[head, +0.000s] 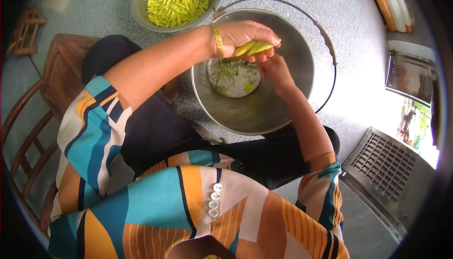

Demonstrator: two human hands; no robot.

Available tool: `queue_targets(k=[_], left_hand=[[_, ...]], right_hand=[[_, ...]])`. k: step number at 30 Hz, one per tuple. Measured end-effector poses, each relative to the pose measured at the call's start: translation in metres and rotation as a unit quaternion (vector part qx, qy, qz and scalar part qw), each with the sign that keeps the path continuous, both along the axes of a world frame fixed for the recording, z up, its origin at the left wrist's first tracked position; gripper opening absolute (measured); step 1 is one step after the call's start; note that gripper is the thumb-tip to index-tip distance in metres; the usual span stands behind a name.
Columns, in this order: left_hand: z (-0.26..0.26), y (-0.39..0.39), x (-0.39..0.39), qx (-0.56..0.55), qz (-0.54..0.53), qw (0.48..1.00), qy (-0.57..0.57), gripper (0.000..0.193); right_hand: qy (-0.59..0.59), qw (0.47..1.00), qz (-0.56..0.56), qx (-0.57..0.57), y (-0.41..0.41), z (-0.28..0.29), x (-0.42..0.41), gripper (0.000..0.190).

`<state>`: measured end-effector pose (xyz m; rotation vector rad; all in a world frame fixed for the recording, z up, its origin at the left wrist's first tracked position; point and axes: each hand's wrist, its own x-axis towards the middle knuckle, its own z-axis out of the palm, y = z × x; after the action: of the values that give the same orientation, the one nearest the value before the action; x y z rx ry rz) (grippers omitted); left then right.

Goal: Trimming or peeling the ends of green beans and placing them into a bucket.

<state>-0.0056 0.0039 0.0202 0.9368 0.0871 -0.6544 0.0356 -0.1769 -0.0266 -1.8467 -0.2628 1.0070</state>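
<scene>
My left hand [247,38], with a gold-coloured bracelet at the wrist, holds a few yellow-green chili peppers [260,47] above a deep metal bucket [283,107]. Just below it, my right hand [277,71] has its fingers bunched against the left fingertips. Whether the right fingers pinch anything is hidden. On the bucket's floor lie scattered green stems [228,73] and a few yellow-green peppers [249,86]. A wide metal basin [139,7] beyond my left forearm contains a heap of similar peppers [178,2].
The bucket's wire handle [304,11] arches out to the right. A wooden chair [53,68] stands at my left, with a small wooden rack [28,32] farther off. At the right are a metal door panel with a grille [385,161] and a bright doorway. Grey speckled floor [354,92] surrounds the bucket.
</scene>
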Motion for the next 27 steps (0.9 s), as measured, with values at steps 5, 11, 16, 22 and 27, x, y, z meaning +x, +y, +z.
queue_targets(k=[5,11,16,22,27], left_hand=[[0.009,-0.004,0.003,-0.030,0.062,0.998,0.009,0.022],[-0.002,0.000,0.009,-0.066,0.096,0.993,0.034,0.024],[-0.004,-0.001,0.012,-0.053,0.128,0.989,0.054,0.022],[-0.007,-0.005,0.013,-0.009,0.112,0.993,0.042,0.022],[-0.014,0.002,0.007,0.138,0.103,0.985,0.016,0.023]], right_hand=[[-0.137,0.940,0.288,-0.119,-0.012,-0.094,0.007,0.024],[-0.244,0.817,0.449,-0.268,-0.020,-0.177,0.013,0.028],[-0.356,0.801,0.361,-0.318,-0.043,-0.220,0.005,0.023],[-0.369,0.785,0.393,-0.305,-0.051,-0.208,0.005,0.019],[-0.377,0.752,0.453,-0.295,-0.003,-0.106,0.021,0.012]])
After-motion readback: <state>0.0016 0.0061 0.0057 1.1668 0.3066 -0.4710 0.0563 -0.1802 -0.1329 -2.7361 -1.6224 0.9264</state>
